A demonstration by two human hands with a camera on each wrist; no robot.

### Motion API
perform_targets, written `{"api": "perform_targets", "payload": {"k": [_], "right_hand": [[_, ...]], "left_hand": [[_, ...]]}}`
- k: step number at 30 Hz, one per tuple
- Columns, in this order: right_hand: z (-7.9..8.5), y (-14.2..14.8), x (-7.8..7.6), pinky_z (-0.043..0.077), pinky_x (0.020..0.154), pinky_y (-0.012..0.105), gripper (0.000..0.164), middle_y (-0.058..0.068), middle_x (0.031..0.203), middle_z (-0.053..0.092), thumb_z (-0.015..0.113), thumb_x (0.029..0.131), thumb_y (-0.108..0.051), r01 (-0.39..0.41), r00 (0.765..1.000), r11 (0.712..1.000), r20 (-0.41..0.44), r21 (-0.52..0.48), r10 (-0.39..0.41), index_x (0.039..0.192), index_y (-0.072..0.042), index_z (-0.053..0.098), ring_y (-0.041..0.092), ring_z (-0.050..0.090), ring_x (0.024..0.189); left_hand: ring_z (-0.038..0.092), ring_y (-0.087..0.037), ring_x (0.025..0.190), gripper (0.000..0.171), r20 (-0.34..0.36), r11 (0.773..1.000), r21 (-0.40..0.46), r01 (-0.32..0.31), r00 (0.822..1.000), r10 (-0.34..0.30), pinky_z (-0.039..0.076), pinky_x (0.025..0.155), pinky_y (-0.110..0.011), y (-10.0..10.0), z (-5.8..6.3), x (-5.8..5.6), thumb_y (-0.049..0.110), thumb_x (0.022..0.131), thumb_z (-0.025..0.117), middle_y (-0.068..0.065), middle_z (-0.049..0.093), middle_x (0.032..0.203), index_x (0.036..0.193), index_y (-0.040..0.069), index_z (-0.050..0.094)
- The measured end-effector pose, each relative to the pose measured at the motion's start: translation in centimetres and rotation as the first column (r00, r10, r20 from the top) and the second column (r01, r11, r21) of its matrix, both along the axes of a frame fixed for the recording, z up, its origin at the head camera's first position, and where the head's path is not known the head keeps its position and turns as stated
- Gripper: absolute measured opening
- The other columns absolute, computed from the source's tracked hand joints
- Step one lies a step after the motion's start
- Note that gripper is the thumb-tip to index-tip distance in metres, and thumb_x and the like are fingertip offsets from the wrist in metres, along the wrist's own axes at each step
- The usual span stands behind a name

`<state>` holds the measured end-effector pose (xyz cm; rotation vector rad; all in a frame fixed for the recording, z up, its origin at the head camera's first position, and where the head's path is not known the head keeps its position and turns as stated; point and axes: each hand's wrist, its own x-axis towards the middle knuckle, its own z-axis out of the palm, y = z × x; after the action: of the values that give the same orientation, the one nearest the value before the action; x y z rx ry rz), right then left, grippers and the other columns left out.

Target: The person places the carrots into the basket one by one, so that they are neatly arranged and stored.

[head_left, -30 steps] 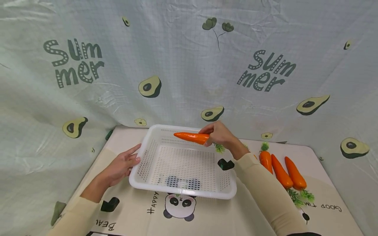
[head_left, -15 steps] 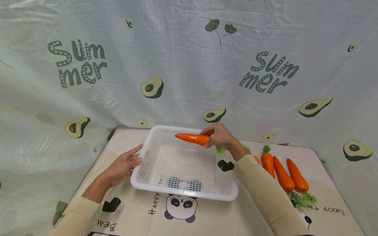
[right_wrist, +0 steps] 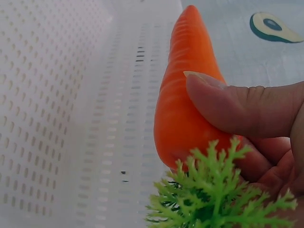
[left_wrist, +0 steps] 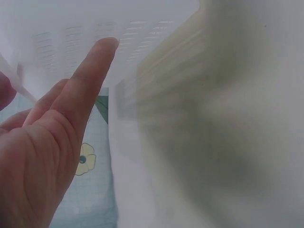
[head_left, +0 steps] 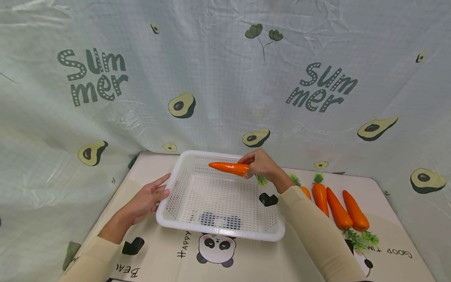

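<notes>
A white perforated plastic basket (head_left: 220, 232) stands on the table, with no carrot lying on its floor. At its left side my left hand (head_left: 146, 199) holds the rim, thumb over the edge and fingers along the outer wall (left_wrist: 137, 45). Over the basket's far right part, my right hand (head_left: 262, 165) pinches an orange carrot (head_left: 229, 168) by its thick end. The carrot lies nearly level, its tip pointing left. In the right wrist view the thumb presses on the carrot's side, and green frilly leaves (right_wrist: 213, 190) hang below the grip.
Several more carrots lie on the table to the right, among them one carrot (head_left: 355, 211) with its leaves toward me. The right forearm partly covers another carrot (head_left: 305, 192). A curtain (head_left: 211, 70) printed with avocados rises behind the table. Small black devices (head_left: 133, 246) sit by the wrists.
The carrot and right hand have sunk very slightly over the basket. The left hand keeps its place on the rim, and the head view has shifted a little.
</notes>
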<state>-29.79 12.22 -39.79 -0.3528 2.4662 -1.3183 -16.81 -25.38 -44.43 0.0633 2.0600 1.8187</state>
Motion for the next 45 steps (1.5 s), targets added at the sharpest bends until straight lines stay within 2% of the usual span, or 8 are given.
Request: {"api": "perform_targets", "payload": {"k": [11,30,45], "right_hand": [[-0.4,-0.2,0.2,0.062,0.082,0.038,0.048,0.019,0.117,0.076,0.077,0.069,0.015,0.007,1.0,1.0,0.021,0.026,-0.007,0.114,-0.002,0.08,0.031,0.07,0.099],[-1.3,-0.7,0.2,0.062,0.085,0.04,0.044,0.019,0.116,0.076,0.078,0.071,0.014,0.025,1.0,0.997,-0.007,0.076,-0.025,0.112,-0.002,0.08,0.031,0.07,0.098],[-2.0,-0.7,0.1,0.061,0.089,0.042,0.043,0.017,0.116,0.076,0.079,0.072,0.014,0.016,1.0,0.995,-0.011,0.1,-0.015,0.111,-0.004,0.08,0.03,0.068,0.099]], "left_hand": [[0.064,-0.032,0.129,0.076,0.008,1.0,0.018,0.0,1.0,0.0,0.059,0.095,-0.048,0.3,-0.2,0.3,0.023,0.11,0.052,-0.026,0.03,0.168,0.169,0.016,0.005],[0.065,-0.029,0.128,0.075,0.016,1.0,0.015,-0.001,1.0,0.001,0.06,0.095,-0.046,0.2,0.0,0.2,0.023,0.11,0.052,-0.025,0.031,0.168,0.169,0.016,0.005],[0.06,-0.037,0.134,0.075,0.006,1.0,-0.006,-0.005,1.0,0.005,0.058,0.1,-0.051,0.2,0.3,0.1,0.025,0.11,0.052,-0.025,0.031,0.168,0.169,0.016,0.006]]}}
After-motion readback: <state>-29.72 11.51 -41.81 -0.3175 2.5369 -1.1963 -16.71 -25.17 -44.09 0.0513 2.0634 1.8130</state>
